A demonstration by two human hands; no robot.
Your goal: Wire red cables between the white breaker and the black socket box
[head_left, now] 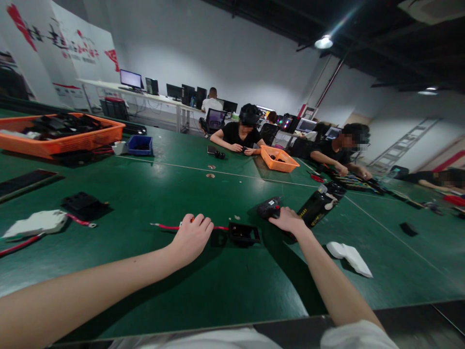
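Note:
My left hand is closed around a red cable whose bare metal end points left. The cable runs right from under my fingers to a black plastic housing on the green table. To the right of that housing, my right hand is wrapped round the handle of a black power tool, its head pointing left. A black cylinder with yellow lettering stands tilted in view just behind my right hand.
White crumpled item at right. At left are a white part, a black part, an orange basket and a blue bin. Across the table, people work near another orange basket.

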